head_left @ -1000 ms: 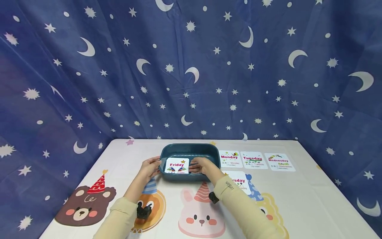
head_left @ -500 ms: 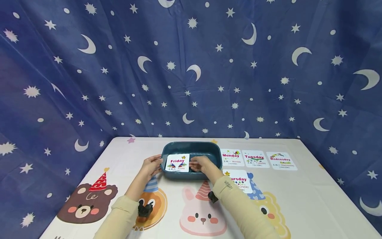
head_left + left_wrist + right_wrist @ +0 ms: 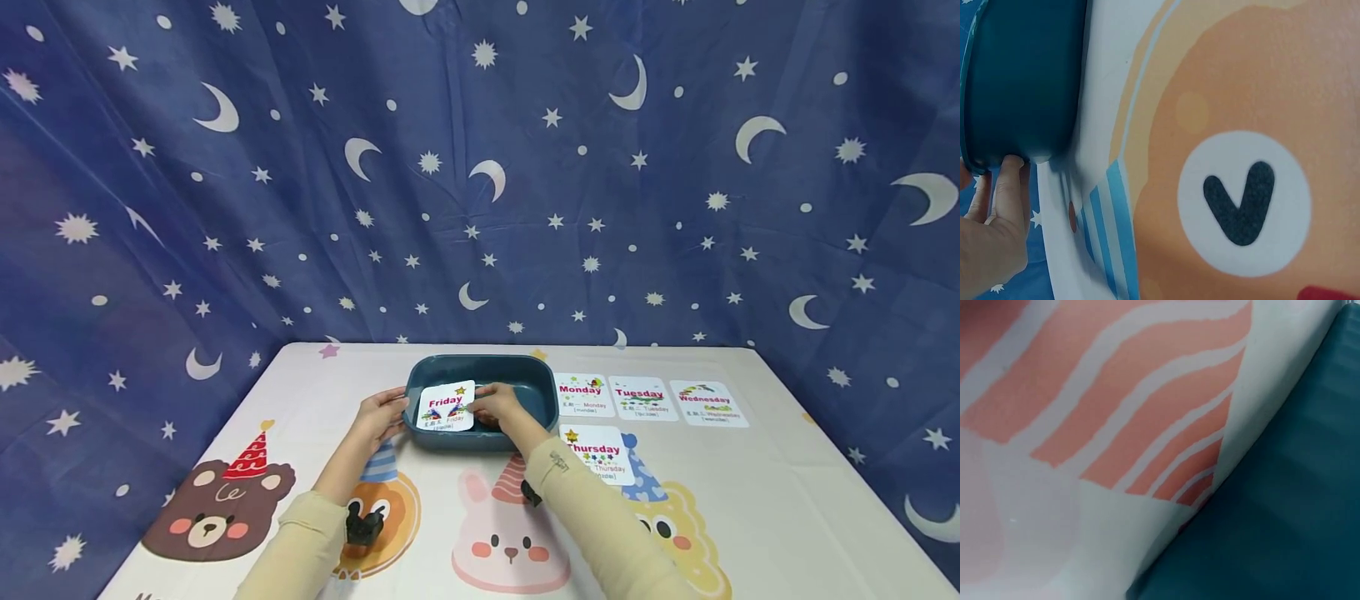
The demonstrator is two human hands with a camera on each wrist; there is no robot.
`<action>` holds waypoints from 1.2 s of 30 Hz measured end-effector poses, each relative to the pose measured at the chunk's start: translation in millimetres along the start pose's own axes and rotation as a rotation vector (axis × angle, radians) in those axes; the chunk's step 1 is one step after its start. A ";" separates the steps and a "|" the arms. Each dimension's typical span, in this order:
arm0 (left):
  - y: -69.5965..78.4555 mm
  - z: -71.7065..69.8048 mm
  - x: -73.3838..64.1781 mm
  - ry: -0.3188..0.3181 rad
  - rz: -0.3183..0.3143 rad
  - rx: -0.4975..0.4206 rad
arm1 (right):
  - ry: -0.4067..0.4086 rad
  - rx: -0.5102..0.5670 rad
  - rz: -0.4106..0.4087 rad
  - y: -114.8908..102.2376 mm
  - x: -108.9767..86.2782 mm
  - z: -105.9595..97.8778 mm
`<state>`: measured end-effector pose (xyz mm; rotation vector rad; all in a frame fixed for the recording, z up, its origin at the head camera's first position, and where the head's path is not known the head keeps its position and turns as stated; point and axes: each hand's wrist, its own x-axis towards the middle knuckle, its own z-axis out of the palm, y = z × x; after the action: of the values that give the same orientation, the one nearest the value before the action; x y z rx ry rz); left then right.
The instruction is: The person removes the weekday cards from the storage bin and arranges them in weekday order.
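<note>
My left hand (image 3: 381,417) grips the left end of a dark teal plastic tub (image 3: 480,442). In the left wrist view, the fingers of the left hand (image 3: 997,231) press the outer wall of the tub (image 3: 1022,81), with the thumb by its rim. Inside the tub lies a white card printed "Friday" (image 3: 447,406), slightly tilted. My right hand (image 3: 501,406) reaches over the tub's front rim and pinches the card's right edge; its lower fingers are partly hidden. The right wrist view shows only the tub's wall (image 3: 1291,506) and the tablecloth, with no hand.
Right of the tub, cards reading Monday (image 3: 583,395), Tuesday (image 3: 642,399) and Wednesday (image 3: 708,404) lie in a row. A Thursday card (image 3: 597,455) sits below Monday, partly behind the right sleeve. The tablecloth (image 3: 795,500) has cartoon animals; a starry curtain (image 3: 480,167) hangs behind.
My right hand has moved slightly left onto the Friday card's edge, and the card has turned a little, its right side raised. The left hand stays on the tub.
</note>
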<state>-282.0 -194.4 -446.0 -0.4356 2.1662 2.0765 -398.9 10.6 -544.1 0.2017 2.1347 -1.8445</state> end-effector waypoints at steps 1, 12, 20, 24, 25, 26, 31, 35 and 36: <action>0.3 -0.1 -0.1 0.000 0.001 -0.001 | 0.004 -0.004 -0.020 -7.4 -11.5 -0.7; 0.9 -1.5 -0.3 -0.002 0.002 0.008 | 0.111 -0.032 -0.009 -62.6 -98.3 1.7; -2.9 -2.0 0.1 0.002 0.002 0.003 | 0.164 0.018 -0.030 -61.4 -101.5 -0.5; -3.1 -1.4 -1.0 0.000 0.003 0.001 | 0.171 -0.001 -0.004 -54.8 -85.1 1.6; -2.8 -1.2 -1.4 -0.001 0.004 0.001 | 0.165 -0.009 -0.001 -51.2 -77.2 1.6; -2.7 -1.1 -1.6 -0.002 0.005 -0.001 | 0.149 -0.008 -0.031 -42.3 -64.0 1.0; -1.9 -0.9 -0.5 0.000 0.010 -0.004 | 0.105 -0.024 -0.035 -36.3 -52.3 0.3; -1.3 -0.3 0.5 0.009 0.004 0.001 | 0.076 -0.023 -0.014 -54.6 -81.5 -0.2; -1.1 -0.1 0.4 0.009 0.005 0.000 | 0.066 -0.016 -0.023 -57.8 -87.4 -0.7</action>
<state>-282.1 -194.6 -447.2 -0.4400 2.1745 2.0814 -334.3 10.4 -461.5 0.2378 2.2034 -1.8580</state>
